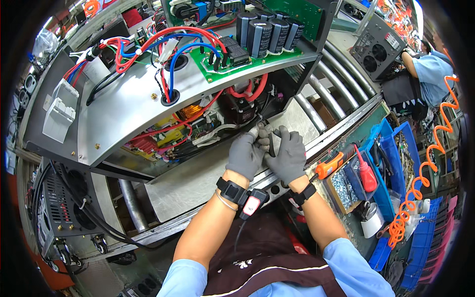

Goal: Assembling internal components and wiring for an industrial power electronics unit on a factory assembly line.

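My left hand (246, 153), in a grey glove, has its fingertips pinched together at the front of the open metal machine chassis (121, 126). Against it works my right hand (288, 157), also gloved, with fingers bent and thumb turned toward the left fingertips. A thin black cable (261, 118) comes out of the chassis and runs into the fingers of both hands; its end is hidden by them. Behind the hands, red cables, a copper coil (190, 112) and circuit boards fill the lower bay. On top sits a green circuit board (217, 69) with several large black capacitors (260, 38).
The chassis stands on a metal plate (183, 195) over a roller conveyor (324, 91). To the right lie an orange electric screwdriver (330, 166), a red-handled tool (366, 175), a box of screws (342, 189), blue bins (410, 148) and a coiled orange hose (425, 173). Another person (430, 74) works far right.
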